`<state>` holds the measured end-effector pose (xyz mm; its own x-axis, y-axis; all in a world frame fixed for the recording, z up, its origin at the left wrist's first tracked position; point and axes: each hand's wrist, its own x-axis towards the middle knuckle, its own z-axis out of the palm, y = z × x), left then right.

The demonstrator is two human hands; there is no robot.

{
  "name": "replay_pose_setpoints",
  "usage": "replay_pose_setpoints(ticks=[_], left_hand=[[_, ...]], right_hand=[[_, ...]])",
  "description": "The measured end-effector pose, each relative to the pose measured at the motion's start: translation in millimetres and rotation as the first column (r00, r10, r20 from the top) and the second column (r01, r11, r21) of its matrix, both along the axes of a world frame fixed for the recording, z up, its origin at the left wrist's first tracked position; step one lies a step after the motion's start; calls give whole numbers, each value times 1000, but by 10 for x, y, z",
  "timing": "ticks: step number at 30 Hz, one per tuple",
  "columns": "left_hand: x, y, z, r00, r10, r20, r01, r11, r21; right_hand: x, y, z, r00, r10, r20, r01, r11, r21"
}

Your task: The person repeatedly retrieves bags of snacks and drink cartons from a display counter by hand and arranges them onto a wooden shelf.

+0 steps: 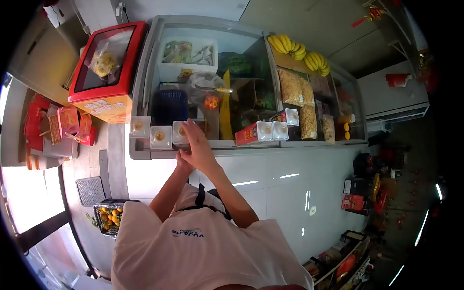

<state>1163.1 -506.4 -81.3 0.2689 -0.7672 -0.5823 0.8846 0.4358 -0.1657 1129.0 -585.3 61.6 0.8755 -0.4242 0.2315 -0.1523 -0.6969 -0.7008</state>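
Observation:
My right hand [199, 149] reaches over a white-topped box [180, 138] at the front edge of the glass display case [203, 149]. Its fingers are stretched out and lie against the box's top and right side. Just below it, close to the case's front, is my left hand [185, 162], its fingers mostly hidden behind the right. Left of them stand two similar boxes, a nearer white-topped box [160, 140] and a corner white-topped box [140, 130]. Each top carries a round gold mark.
Further right on the case are several like boxes, one with a red side [246, 135]. Bananas [289, 47] and bagged dry goods [290, 87] lie beyond. A blue basket [169, 104] sits under the glass. Left are a red box [104, 72] and an orange-filled crate [110, 217].

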Motion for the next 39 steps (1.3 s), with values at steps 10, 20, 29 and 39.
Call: replay_pose_setpoints(ticks=[10,20,29,39], left_hand=[[-122,-23,-253,952,-300,57,298,954,46],[-418,-459,-277,683,-697,217,707,706,43],[-1878,283,-165,71,-878,474,992,111,56],[-3595,2281,-467,-626,-780,-16,780,-626,2]], right_hand=[[-37,117,39,884,-452,-117,455,890,2],[-1387,717,-264,466,-883,-48,865,445,232],[-2658,2231,-405,-74,-996,-47,899,-87,430],[-3466,4770,-357,-653,-698,-293,530,-698,481]])
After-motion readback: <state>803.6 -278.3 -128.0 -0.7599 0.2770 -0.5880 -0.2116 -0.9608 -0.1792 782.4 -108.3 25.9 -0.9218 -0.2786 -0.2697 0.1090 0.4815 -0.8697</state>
